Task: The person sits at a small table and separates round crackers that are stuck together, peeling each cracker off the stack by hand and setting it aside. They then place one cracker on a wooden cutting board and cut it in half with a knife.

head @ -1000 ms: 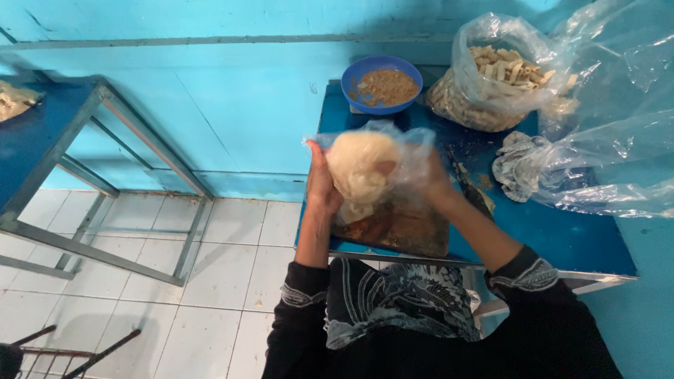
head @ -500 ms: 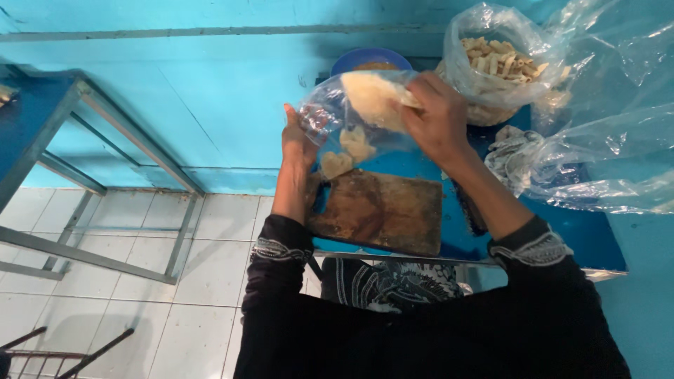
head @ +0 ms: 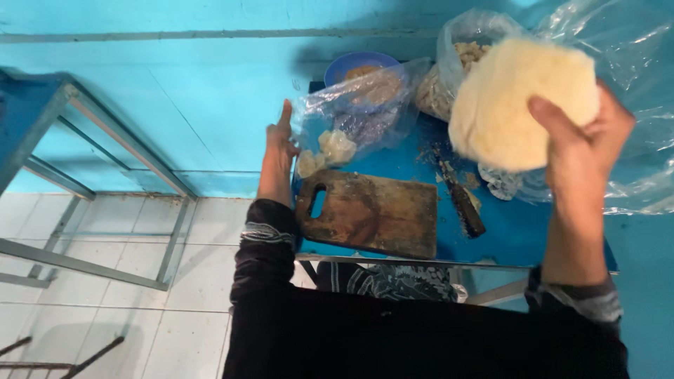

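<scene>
Blue desk [head: 540, 231] against turquoise wall. Large clear plastic sheeting [head: 632, 84] at far right. Wooden cutting board [head: 372, 214] with handle hole, near front edge. Pale dough slab [head: 519, 98] lifted above desk, right hand [head: 583, 147] in a clenched grip around its lower edge. Clear plastic bag [head: 358, 105] with a few pale lumps inside, left hand [head: 281, 144] grasping its left side, fingers extended. Blue bowl [head: 344, 67] behind bag. Knife [head: 460, 196] lies just right of board.
</scene>
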Demonstrator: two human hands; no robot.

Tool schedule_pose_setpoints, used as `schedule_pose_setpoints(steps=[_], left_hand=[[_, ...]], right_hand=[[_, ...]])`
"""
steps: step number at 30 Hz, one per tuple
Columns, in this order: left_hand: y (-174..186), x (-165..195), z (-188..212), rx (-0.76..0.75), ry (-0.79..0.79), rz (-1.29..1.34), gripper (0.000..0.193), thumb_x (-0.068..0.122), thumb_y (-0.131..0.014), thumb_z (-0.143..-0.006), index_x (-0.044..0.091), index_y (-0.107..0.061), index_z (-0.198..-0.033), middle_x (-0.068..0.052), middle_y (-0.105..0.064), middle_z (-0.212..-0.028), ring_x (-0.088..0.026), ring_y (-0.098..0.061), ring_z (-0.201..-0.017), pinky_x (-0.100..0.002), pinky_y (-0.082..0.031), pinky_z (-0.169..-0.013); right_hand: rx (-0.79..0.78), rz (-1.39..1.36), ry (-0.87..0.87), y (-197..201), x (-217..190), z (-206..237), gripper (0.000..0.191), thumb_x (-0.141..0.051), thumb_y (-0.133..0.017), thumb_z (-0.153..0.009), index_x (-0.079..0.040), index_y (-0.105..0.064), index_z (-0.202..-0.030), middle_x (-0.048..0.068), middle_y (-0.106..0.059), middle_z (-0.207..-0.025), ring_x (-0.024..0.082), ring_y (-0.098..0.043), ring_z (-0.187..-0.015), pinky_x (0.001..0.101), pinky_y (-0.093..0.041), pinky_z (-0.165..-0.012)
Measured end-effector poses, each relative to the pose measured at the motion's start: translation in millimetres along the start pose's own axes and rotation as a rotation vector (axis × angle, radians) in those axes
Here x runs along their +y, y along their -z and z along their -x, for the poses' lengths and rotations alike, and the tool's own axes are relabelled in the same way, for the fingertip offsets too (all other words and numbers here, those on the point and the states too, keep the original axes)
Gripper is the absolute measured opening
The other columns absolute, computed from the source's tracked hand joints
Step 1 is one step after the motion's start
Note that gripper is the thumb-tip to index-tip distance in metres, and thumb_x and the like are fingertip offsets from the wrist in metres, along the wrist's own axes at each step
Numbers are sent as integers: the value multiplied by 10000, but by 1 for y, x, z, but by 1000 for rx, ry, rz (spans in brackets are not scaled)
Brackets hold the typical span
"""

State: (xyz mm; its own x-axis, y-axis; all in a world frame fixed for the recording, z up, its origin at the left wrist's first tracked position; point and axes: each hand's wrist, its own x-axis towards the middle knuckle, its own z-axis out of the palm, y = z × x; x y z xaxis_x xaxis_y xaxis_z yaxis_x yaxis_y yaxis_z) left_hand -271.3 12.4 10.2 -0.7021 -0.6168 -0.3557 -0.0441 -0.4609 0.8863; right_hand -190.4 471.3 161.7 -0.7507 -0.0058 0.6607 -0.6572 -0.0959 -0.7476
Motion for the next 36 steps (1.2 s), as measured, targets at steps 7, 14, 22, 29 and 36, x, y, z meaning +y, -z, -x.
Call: schedule_pose_setpoints(steps=[7,14,22,29,36], left_hand=[[16,29,26,-26,123,-117,1253,847,-653,-675,48,-322,-1583,-279,-510,-1459,-453,-676,-1071,-644,-517,-801],[49,-6,10,-301,-97,-466,795,369,-796,-802,10,-564,-1472,-182,-727,-1200,-228,-694,-909,-389,-567,-701],[22,-38,1,-176,-585,-568,1032,93,-856,-700,-16,-278,-1549,-210,-714,-1143,-253,-738,-900,-357,-604,-753],[78,-50,62,7,-1032,-948,879,411,-834,-923,-11,-397,-1559,-279,-520,-1401,-457,-553,-1268,-500,-479,-1063],[113,-125,126,-61,-816,-1265,584,376,-473,-1061,45,-433,-1540,-215,-430,-1549,-394,-432,-1405,-676,-250,-1163]], right_hand=[[-257,803,594,-34,33,71,360,-233,-920,-822,-5,-695,-986,131,-649,-857,313,-635,-739,450,-503,-638],[-817,653,585,-77,77,134,560,-478,-730,-798,-69,-704,-1179,122,-716,-1078,317,-699,-966,415,-584,-757],[-801,572,342,-70,66,140,370,-298,-808,-778,-125,-748,-1099,80,-734,-1156,289,-686,-1074,391,-589,-784],[-592,687,436,-88,76,165,208,-131,-744,-892,-48,-720,-1081,116,-739,-1082,290,-732,-997,400,-598,-787],[-207,414,-61,-84,106,158,177,-162,-725,-958,-35,-724,-1081,131,-751,-879,275,-759,-725,346,-550,-604]])
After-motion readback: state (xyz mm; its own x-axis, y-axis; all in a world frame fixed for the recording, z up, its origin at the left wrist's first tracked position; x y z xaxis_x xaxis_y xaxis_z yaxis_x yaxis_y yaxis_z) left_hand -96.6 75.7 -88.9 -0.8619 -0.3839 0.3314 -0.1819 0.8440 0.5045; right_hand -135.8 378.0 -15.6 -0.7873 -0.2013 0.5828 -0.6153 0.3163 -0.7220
